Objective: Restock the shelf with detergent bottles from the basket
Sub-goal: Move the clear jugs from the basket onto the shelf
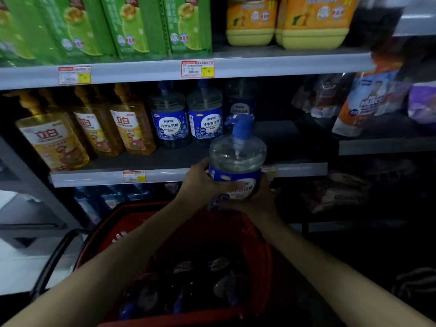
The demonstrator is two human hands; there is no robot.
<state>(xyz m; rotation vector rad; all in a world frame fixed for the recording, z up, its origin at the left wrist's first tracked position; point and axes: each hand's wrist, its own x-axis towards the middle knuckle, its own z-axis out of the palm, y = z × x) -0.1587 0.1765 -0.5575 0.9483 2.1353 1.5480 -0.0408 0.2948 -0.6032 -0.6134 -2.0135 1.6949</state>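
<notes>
Both hands, left hand (200,179) and right hand (256,198), grasp a round clear plastic bottle (237,159) mid-frame, above the red basket (99,234).

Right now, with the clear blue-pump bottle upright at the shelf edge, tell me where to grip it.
Grip the labelled lower body, one hand from each side, as the left hand and right hand do now. The bottle is wide, round and upright; its pump is narrow, probably a poor hold.

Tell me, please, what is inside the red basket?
Inside the red basket lie several detergent bottles with blue caps, dark and blurred. Their number cannot be told: the left forearm covers part of the inside, and the bottom is hidden under the bottles.
</notes>
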